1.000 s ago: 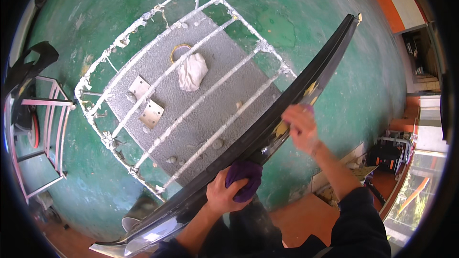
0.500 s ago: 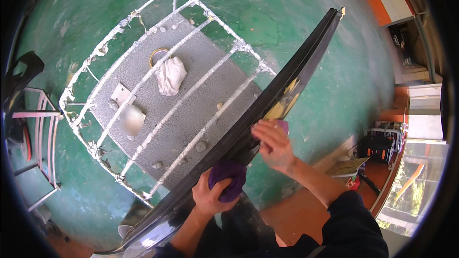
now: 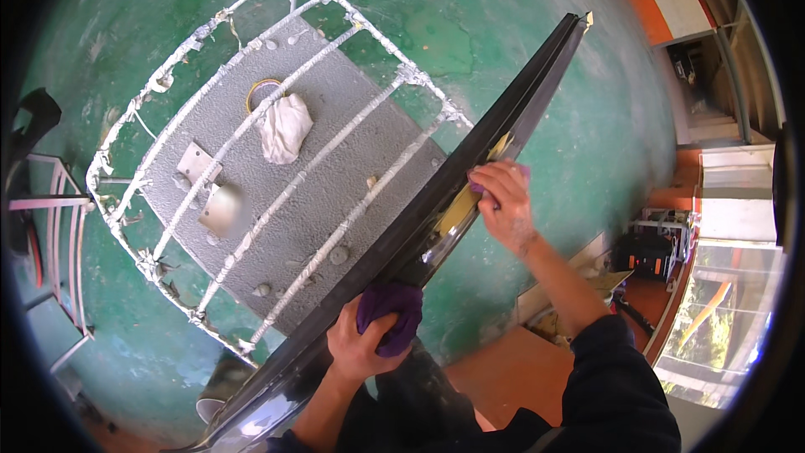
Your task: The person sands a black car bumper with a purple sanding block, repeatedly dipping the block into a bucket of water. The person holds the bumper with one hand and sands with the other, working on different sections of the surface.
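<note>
A long, dark car bumper [image 3: 528, 88] runs diagonally from the lower left to the upper right. Along its right side is a yellowish filler patch [image 3: 457, 210] with bare, sanded-looking edges. My right hand [image 3: 508, 205] presses at the upper part of this patch, fingers closed on a thin purple abrasive piece [image 3: 525, 174] that is mostly hidden under them. Closer to me, my left hand [image 3: 359, 344] grips a bunched purple cloth [image 3: 398, 312] against the bumper's near portion.
Left of the bumper stands a stand wrapped in whitish tape [image 3: 272, 210] with a grey textured board [image 3: 335, 117]. On the board lie a white rag [image 3: 287, 127], a tape roll [image 3: 262, 94] and metal plates [image 3: 199, 161]. A pinkish metal rack [image 3: 63, 201] is at far left.
My right hand has slid up along the bumper, away from me, uncovering more of the yellow patch. My left hand keeps its hold on the cloth. The whole view has shifted slightly.
</note>
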Tool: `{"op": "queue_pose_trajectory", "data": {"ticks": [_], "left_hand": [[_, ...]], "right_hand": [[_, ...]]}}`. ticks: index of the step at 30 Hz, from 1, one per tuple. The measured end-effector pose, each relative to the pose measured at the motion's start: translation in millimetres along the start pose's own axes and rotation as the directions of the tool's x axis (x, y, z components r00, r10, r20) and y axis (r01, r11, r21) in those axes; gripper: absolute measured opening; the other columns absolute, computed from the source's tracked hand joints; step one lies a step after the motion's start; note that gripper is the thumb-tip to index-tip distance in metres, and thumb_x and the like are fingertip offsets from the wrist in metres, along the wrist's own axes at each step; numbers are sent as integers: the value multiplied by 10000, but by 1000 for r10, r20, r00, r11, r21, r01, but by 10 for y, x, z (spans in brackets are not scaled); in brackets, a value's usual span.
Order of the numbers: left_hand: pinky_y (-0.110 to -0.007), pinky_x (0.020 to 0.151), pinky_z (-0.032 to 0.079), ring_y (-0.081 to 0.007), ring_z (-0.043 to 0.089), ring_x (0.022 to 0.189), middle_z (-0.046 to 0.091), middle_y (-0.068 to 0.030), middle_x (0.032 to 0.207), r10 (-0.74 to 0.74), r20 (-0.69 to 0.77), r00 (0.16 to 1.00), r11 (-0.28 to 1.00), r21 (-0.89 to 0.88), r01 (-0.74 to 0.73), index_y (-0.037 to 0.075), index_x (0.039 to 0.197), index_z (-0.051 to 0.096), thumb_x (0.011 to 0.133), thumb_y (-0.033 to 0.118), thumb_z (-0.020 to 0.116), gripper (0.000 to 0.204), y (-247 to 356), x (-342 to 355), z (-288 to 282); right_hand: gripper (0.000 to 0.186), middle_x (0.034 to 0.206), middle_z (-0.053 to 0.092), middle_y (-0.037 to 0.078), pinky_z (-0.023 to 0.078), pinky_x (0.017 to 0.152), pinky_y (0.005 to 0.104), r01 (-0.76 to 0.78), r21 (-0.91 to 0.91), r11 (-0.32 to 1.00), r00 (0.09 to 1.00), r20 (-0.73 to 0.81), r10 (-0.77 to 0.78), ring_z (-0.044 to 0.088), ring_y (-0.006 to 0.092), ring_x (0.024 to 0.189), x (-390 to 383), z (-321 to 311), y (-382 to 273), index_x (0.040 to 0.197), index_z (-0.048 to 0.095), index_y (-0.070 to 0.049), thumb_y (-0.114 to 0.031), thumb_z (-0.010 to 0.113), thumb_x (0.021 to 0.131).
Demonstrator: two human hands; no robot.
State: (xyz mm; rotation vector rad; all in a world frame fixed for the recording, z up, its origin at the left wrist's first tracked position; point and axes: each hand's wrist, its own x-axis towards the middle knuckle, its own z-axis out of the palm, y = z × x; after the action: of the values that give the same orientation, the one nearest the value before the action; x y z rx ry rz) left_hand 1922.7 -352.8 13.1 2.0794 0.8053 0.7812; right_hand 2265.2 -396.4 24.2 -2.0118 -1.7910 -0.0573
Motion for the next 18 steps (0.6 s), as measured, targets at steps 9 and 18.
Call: {"op": "queue_pose_trajectory", "data": {"ticks": [9, 18], "left_hand": [[-361, 754, 612, -312, 737, 1023, 713, -173, 1224, 5, 2, 1000, 1000, -1, -5, 230, 999, 790, 551, 271, 935, 473, 28, 19, 2], [-353, 727, 616, -299, 741, 982, 707, -167, 1241, 9, 3, 1000, 1000, -5, -9, 224, 1009, 790, 564, 266, 936, 470, 27, 39, -7]], "right_hand": [[402, 1183, 757, 84, 503, 1033, 510, -40, -27, 999, 999, -13, 39, 671, 321, 1153, 0, 30, -34, 1119, 768, -59, 40, 708, 734], [405, 1204, 752, 64, 460, 1036, 470, 32, -44, 999, 999, 36, -31, 664, 301, 1140, -91, 2, -184, 1118, 766, -78, 35, 706, 733]]}}
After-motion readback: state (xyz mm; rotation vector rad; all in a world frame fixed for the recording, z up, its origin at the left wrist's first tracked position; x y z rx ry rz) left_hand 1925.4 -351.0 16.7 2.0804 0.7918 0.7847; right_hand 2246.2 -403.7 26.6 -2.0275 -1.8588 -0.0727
